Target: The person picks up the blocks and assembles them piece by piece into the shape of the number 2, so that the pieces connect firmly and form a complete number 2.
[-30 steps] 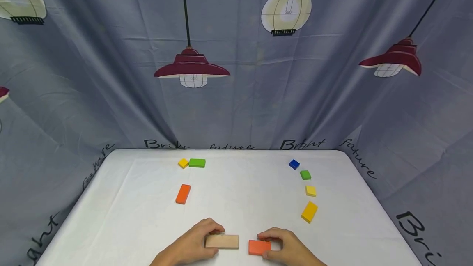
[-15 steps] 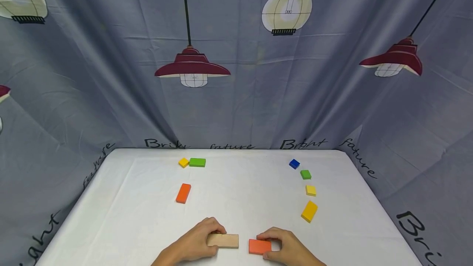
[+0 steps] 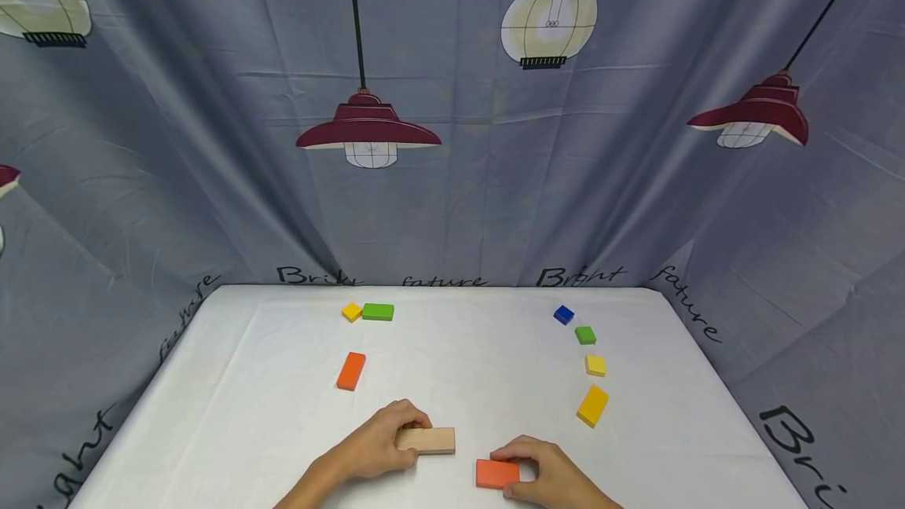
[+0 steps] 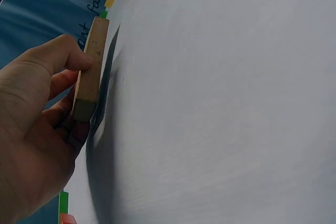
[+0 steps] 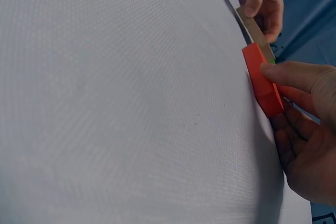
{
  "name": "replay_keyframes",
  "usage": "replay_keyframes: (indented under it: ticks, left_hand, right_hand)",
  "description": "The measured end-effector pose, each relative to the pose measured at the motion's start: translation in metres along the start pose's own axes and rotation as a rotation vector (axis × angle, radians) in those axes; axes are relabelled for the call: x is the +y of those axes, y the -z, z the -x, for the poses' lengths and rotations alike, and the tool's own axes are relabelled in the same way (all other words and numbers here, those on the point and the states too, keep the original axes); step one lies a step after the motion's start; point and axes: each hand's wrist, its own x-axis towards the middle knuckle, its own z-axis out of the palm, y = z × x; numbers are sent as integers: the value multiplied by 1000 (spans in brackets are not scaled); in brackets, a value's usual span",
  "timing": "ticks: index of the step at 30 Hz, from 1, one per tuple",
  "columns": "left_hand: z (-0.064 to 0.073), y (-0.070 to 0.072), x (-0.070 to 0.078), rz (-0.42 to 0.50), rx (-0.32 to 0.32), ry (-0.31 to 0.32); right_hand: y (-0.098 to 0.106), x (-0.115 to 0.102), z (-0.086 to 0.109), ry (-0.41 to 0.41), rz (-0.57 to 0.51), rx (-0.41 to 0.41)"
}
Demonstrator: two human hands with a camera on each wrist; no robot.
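My left hand point(image 3: 382, 440) pinches a plain wooden block point(image 3: 428, 440) between thumb and fingers near its left end. In the left wrist view a shadow gap shows beside the wooden block point(image 4: 92, 69), so it is raised off the white tabletop. My right hand point(image 3: 547, 471) grips an orange-red rectangular block point(image 3: 496, 474) by its right end, thumb on the near side. The right wrist view shows the orange-red block point(image 5: 262, 80) close to the table, with the wooden block beyond it. In the head view the two blocks are apart, the wooden one farther forward.
On the white table point(image 3: 283, 415), an orange block point(image 3: 350, 371), a yellow cube point(image 3: 351, 312) and a green block point(image 3: 378, 312) lie at left. To the right are blue point(image 3: 563, 314), green point(image 3: 585, 335) and yellow point(image 3: 595, 366) small blocks and a longer yellow block point(image 3: 592, 405). A grey curtain hangs behind.
My left hand has shifted slightly and moved forward, away from me, carrying the wooden block off the table. The right hand and orange-red block have stayed in place.
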Motion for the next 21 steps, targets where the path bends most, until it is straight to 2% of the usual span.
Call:
replay_keyframes:
  ticks: [9,14,21]
  left_hand:
    - [-18,8,-8,-31,6,26]
    - [-29,13,-14,-39,6,25]
    - [-40,18,-21,-64,14,28]
  right_hand:
    - [0,2,0,6,-7,-8]
    - [0,3,-1,28,14,-2]
    - [-1,5,-1,16,25,3]
